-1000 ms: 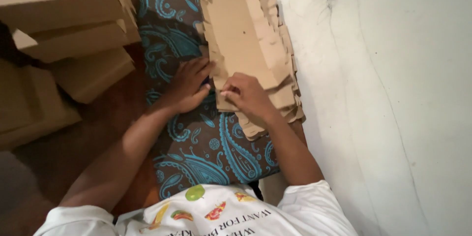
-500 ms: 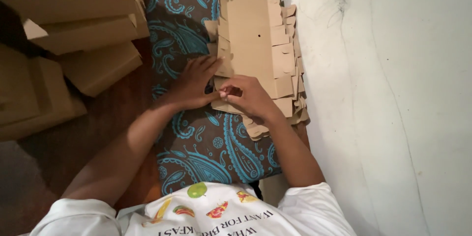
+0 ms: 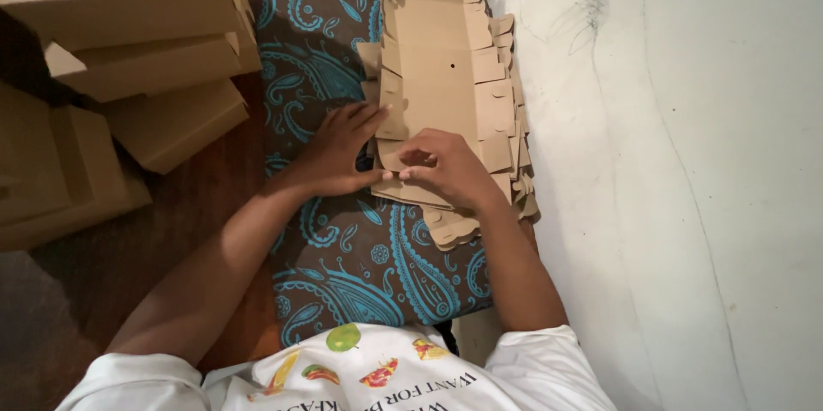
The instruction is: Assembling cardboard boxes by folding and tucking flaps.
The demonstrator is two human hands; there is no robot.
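Both hands on flat cardboard blank, atop stack w/ paisley cloth.

Home-based box-folding spot, not a factory. Worker sits on a blue paisley cushion laid on a dark wooden floor, close against a scuffed white plastered wall. Folded cardboard boxes piled at left, flat die-cut cardboard blanks stacked ahead.

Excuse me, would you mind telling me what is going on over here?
A person is working on the top flat cardboard blank of a stack lying on a blue paisley cushion. The left hand presses its near left edge while the right hand pinches a flap there. Folded cardboard boxes are piled to the left.
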